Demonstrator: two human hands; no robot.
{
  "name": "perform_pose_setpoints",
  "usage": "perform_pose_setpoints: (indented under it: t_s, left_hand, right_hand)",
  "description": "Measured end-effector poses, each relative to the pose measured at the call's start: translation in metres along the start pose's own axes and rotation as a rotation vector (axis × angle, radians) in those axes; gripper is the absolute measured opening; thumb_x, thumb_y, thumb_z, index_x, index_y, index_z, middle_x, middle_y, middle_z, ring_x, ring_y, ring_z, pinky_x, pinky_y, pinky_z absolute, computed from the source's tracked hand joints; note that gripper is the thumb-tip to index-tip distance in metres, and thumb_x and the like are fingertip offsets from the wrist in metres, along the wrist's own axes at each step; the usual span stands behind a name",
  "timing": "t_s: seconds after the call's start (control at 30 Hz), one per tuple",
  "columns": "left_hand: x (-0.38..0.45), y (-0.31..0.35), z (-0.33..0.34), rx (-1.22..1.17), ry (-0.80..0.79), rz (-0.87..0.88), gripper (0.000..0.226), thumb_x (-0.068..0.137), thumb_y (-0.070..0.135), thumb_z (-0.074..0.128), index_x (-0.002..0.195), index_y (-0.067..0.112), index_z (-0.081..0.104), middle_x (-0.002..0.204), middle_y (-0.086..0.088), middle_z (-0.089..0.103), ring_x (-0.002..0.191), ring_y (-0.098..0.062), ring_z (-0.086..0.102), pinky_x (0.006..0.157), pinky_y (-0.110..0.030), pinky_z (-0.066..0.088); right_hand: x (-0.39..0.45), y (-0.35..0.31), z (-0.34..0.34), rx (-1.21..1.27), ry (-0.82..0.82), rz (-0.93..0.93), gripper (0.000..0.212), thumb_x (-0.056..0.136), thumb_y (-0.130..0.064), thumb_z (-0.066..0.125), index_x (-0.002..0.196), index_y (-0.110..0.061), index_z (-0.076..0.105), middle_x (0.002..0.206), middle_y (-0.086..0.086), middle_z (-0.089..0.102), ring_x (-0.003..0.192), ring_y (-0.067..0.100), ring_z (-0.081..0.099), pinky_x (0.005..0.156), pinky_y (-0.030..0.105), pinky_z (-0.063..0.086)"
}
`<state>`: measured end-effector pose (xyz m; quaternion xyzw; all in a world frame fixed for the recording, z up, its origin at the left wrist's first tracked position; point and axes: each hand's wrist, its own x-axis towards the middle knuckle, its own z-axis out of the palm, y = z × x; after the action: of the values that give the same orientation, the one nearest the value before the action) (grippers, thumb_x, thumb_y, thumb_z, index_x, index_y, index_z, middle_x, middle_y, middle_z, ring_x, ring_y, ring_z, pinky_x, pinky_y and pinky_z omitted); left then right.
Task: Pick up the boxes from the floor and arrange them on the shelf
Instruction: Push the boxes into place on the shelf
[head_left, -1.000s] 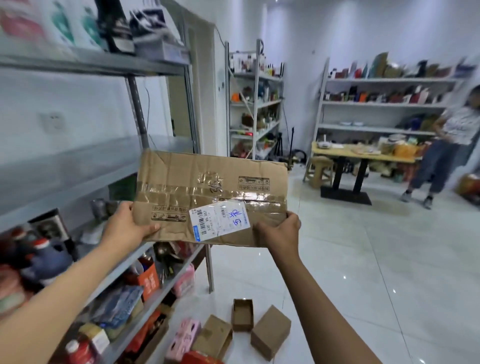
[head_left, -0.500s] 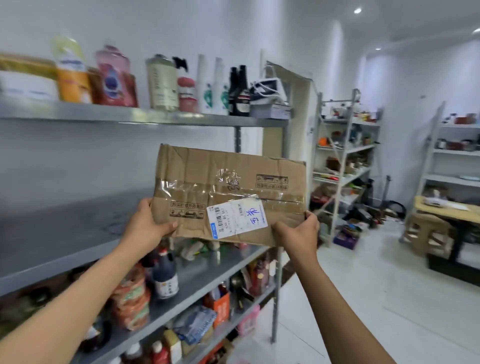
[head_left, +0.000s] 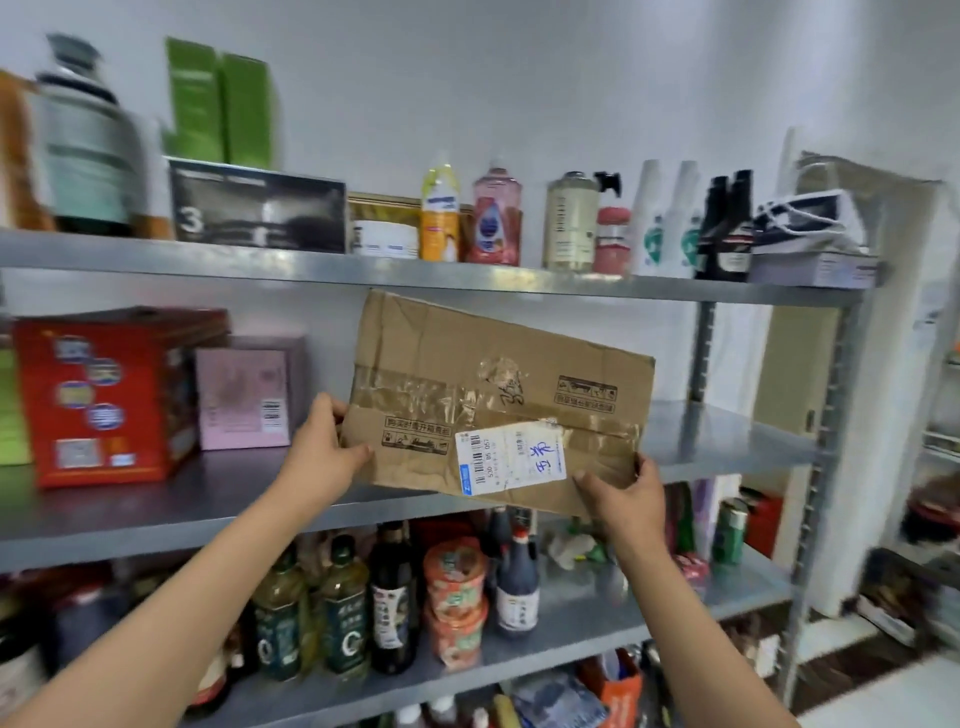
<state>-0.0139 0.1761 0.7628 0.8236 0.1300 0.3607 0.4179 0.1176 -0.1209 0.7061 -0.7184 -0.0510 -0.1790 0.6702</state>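
Note:
I hold a worn brown cardboard box (head_left: 467, 374) with brown tape and a white shipping label in front of the middle tier of a grey metal shelf (head_left: 727, 441). My left hand (head_left: 324, 452) grips its lower left edge. My right hand (head_left: 621, 493) grips its lower right corner. The box is tilted, left side higher, and hangs at the shelf's front edge, between the top tier and the middle tier. Its back side is hidden.
On the middle tier stand a red box (head_left: 104, 395) and a pink box (head_left: 244, 397) at the left. Bottles (head_left: 488, 218) and boxes line the top tier. Bottles (head_left: 343, 608) and cup noodles (head_left: 454, 603) fill the tier below. A shelf post (head_left: 826, 441) stands at right.
My view has turned left from the room to face the shelf. Both hands have carried the cardboard box up to the middle tier, and the box has tilted.

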Motion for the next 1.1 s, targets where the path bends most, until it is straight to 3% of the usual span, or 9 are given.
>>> perform_pose_setpoints:
  t_s: [0.27, 0.37, 0.57, 0.7, 0.77, 0.87, 0.97, 1.03, 1.1]
  left_hand:
    - [-0.026, -0.029, -0.076, 0.040, 0.177, -0.030, 0.032, 0.081, -0.003, 0.069, 0.090, 0.016, 0.045, 0.092, 0.001, 0.064, 0.088, -0.018, 0.063, 0.078, -0.040, 0.053]
    - [-0.037, -0.040, -0.095, 0.089, 0.266, -0.043, 0.031, 0.079, -0.002, 0.072, 0.091, 0.014, 0.048, 0.096, 0.000, 0.065, 0.089, -0.019, 0.061, 0.077, -0.040, 0.052]
    - [-0.054, -0.067, -0.119, 0.033, 0.363, -0.140, 0.036, 0.077, -0.003, 0.074, 0.085, 0.014, 0.044, 0.109, -0.004, 0.064, 0.096, -0.023, 0.063, 0.074, -0.039, 0.054]
    - [-0.067, -0.069, -0.105, 0.149, 0.202, -0.077, 0.037, 0.075, 0.002, 0.077, 0.081, 0.018, 0.044, 0.144, -0.002, 0.046, 0.130, -0.024, 0.046, 0.101, -0.044, 0.044]
    - [-0.074, -0.068, -0.086, 0.269, 0.080, -0.008, 0.031, 0.078, 0.008, 0.075, 0.087, 0.020, 0.048, 0.155, 0.002, 0.027, 0.145, -0.019, 0.022, 0.115, -0.038, 0.025]
    - [-0.081, -0.066, -0.059, 0.337, -0.074, 0.156, 0.027, 0.084, 0.009, 0.068, 0.099, 0.028, 0.054, 0.158, 0.004, 0.016, 0.148, -0.013, 0.003, 0.117, -0.027, 0.008]
    - [-0.081, -0.060, -0.051, 0.267, -0.194, 0.187, 0.030, 0.087, 0.004, 0.061, 0.092, 0.034, 0.060, 0.149, 0.011, 0.037, 0.143, -0.006, 0.020, 0.115, -0.024, 0.014]
    - [-0.074, -0.056, -0.058, 0.209, -0.046, 0.151, 0.034, 0.086, 0.002, 0.060, 0.082, 0.035, 0.061, 0.126, 0.012, 0.058, 0.124, -0.004, 0.044, 0.111, -0.029, 0.031]
    - [-0.062, -0.058, -0.071, 0.188, 0.229, 0.094, 0.030, 0.085, 0.002, 0.061, 0.091, 0.030, 0.059, 0.110, 0.010, 0.059, 0.109, -0.010, 0.054, 0.099, -0.032, 0.044]
  right_hand:
    - [-0.022, 0.004, 0.093, -0.048, -0.284, -0.021, 0.062, 0.073, -0.032, 0.083, 0.127, -0.019, 0.055, 0.120, 0.000, 0.066, 0.109, 0.022, 0.062, 0.095, 0.041, 0.051]
    - [-0.035, -0.003, 0.125, -0.042, -0.360, 0.054, 0.090, 0.076, -0.045, 0.078, 0.150, -0.019, 0.033, 0.146, 0.003, 0.048, 0.133, 0.027, 0.046, 0.108, 0.045, 0.042]
    - [-0.050, -0.020, 0.174, -0.178, -0.456, 0.030, 0.087, 0.090, -0.043, 0.064, 0.156, -0.019, 0.013, 0.161, 0.004, 0.019, 0.145, 0.030, 0.024, 0.115, 0.044, 0.030]
    - [-0.071, -0.031, 0.199, -0.310, -0.584, -0.099, 0.052, 0.095, -0.044, 0.053, 0.140, -0.018, 0.050, 0.150, 0.009, 0.039, 0.132, 0.030, 0.043, 0.106, 0.038, 0.039]
    - [-0.085, -0.039, 0.211, -0.180, -0.687, -0.097, 0.055, 0.098, -0.044, 0.049, 0.143, -0.013, 0.045, 0.149, 0.006, 0.042, 0.135, 0.026, 0.043, 0.108, 0.035, 0.037]
    - [-0.097, -0.055, 0.220, -0.032, -0.746, -0.009, 0.069, 0.095, -0.057, 0.043, 0.148, -0.013, 0.038, 0.147, 0.004, 0.046, 0.134, 0.028, 0.044, 0.110, 0.044, 0.038]
    - [-0.091, -0.054, 0.216, 0.046, -0.732, 0.029, 0.089, 0.075, -0.083, 0.039, 0.141, -0.025, 0.048, 0.140, 0.001, 0.055, 0.128, 0.024, 0.052, 0.106, 0.049, 0.043]
    - [-0.091, -0.063, 0.200, 0.055, -0.744, 0.001, 0.093, 0.069, -0.089, 0.037, 0.139, -0.030, 0.050, 0.138, -0.007, 0.055, 0.128, 0.017, 0.050, 0.109, 0.045, 0.040]
    - [-0.096, -0.076, 0.185, 0.067, -0.787, -0.064, 0.074, 0.084, -0.074, 0.042, 0.142, -0.028, 0.046, 0.133, -0.016, 0.051, 0.124, 0.008, 0.046, 0.109, 0.035, 0.036]
